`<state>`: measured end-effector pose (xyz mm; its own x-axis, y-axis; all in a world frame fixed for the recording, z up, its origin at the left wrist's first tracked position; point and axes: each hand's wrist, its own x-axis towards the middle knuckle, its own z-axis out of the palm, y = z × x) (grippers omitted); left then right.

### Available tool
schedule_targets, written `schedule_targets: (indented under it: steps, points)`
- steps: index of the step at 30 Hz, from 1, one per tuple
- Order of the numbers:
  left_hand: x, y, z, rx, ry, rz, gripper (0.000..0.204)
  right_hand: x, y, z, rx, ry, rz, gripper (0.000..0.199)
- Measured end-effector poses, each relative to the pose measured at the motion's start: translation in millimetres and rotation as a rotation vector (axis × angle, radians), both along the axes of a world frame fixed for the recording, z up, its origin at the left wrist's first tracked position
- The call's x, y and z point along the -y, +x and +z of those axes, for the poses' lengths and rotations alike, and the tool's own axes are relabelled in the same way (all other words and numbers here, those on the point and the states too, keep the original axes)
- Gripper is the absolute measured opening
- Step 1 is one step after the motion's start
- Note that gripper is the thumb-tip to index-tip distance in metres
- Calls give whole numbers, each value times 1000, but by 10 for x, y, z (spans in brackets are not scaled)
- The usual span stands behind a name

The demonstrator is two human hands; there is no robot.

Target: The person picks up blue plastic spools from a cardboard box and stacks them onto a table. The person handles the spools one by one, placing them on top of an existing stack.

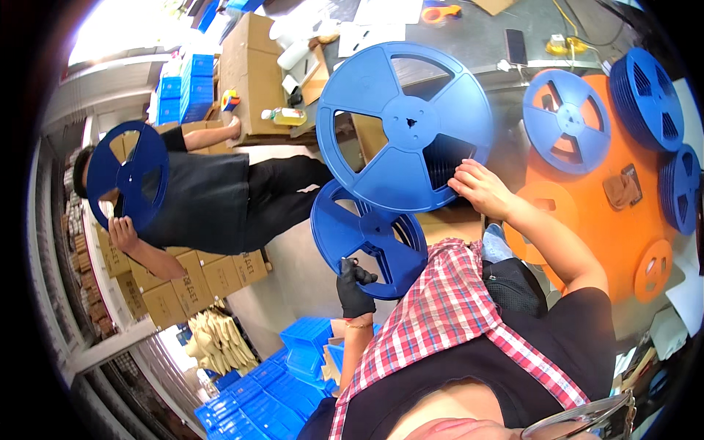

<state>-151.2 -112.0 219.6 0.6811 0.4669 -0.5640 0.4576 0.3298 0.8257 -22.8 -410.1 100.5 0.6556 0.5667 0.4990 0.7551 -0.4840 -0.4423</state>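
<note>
My bare right hand [480, 188] pinches the lower right rim of a large blue plastic reel [412, 125], which has a small centre hole and wide cut-out windows. Below it, my left hand [357, 290], in a black glove, is closed on the near edge of a stack of darker blue reels [378, 231]. The large reel overlaps the top of that stack in the picture; whether they touch, I cannot tell. The stack is tilted close to my checked apron [433, 308].
On the right, an orange surface [587, 198] carries a single blue reel [567, 121] and stacked blue reels [649, 99]. A phone [515, 47] lies on the grey worktable [469, 37]. At left, another person [198, 194] holds a blue reel. Blue bins [257, 400] stand lower left.
</note>
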Motion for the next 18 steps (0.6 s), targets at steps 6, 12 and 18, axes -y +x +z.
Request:
schedule_targets:
  steps: [6, 12, 18]
  points:
    - [-41, -48, -73, -13, -17, 52, 26, -87, -57, 268, 48, 13, 81, 31]
    - [-119, -95, -153, -12, -45, 85, 28, -102, -120, 499, 74, -1, 144, 31]
    - [-150, -122, -201, 1, -79, 85, 16, -110, -181, 666, 119, 28, 155, 32]
